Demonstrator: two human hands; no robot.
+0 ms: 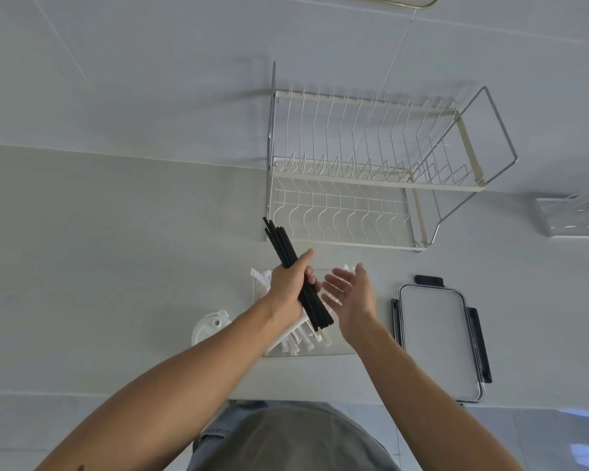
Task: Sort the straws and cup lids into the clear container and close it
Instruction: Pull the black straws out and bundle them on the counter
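A bundle of black straws [281,241] slants over the clear container [334,351], gripped around its middle by my left hand [288,285]. Beside it on the right, my right hand [352,295] is spread with the palm turned toward the bundle and holds nothing. White wrapped straws [298,338] lie inside the container, partly hidden by my hands. White cup lids [208,327] are stacked on the counter left of the container. The container's clear lid [437,338], with black clips, lies flat on the counter to the right.
A white wire dish rack [364,171] stands at the back against the wall, just beyond the container. A clear holder [573,215] sits at the far right edge. The counter's front edge runs below my forearms.
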